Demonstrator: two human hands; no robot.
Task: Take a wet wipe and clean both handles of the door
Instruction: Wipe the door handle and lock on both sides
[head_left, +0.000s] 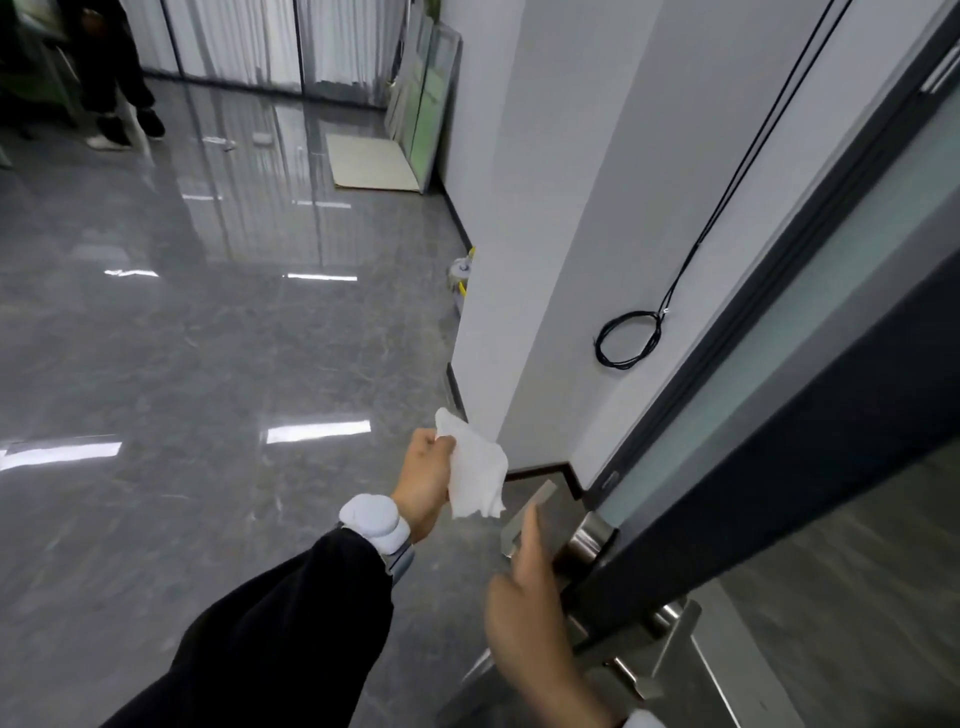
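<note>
- Nearest the lens, my right hand (524, 618) comes up from the lower edge of the view, loosely curled with its fingers on the edge of the dark grey glazed door (810, 499); I can't tell whether it grips the edge or merely rests there, and it carries nothing else.
- Just past that hand sits the brushed-steel lever handle on the near face of the door (527, 512), its flat bar running away from the round rosette toward the left and a little upward in view.
- On the opposite face, lower right in view, I see the second steel lever with its long backplate (670, 660), partly hidden by the door edge.
- Further out, my left hand (423, 480), black sleeve and white wrist band behind it, is pinched shut on a crumpled white wet wipe (475, 475), which hangs free below the fingers.
- Wipe and near lever are close but apart: the wipe is just left of and above the lever's free tip.
- I judge the left hand the better placed for the first pass; it needs a short move right and down, then a stroke along the bar's length toward the rosette.
- Glossy grey floor (208, 338) lies beyond, and a coiled black cable (626, 340) hangs on the white wall.
</note>
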